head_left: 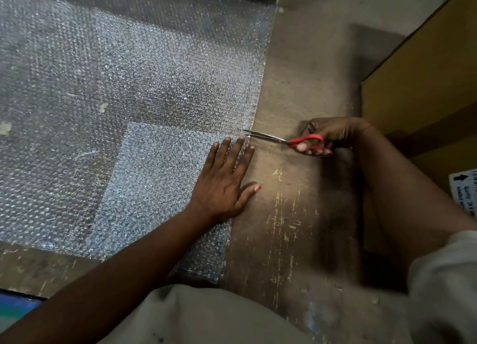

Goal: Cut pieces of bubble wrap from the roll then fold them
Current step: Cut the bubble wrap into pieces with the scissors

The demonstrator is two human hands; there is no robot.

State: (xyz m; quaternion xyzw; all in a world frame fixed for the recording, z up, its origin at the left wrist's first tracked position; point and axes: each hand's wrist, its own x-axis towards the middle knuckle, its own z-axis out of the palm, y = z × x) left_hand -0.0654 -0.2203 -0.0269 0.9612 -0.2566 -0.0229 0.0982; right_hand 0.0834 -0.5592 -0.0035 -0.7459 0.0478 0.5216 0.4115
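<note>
The clear, pebbled bubble wrap (124,85) lies unrolled flat across the worn brown surface (296,201). At its right edge, the left hand (224,186) presses down with straight fingers, while the right hand (333,134) grips red-handled scissors (284,140), blades parted at that edge.
</note>
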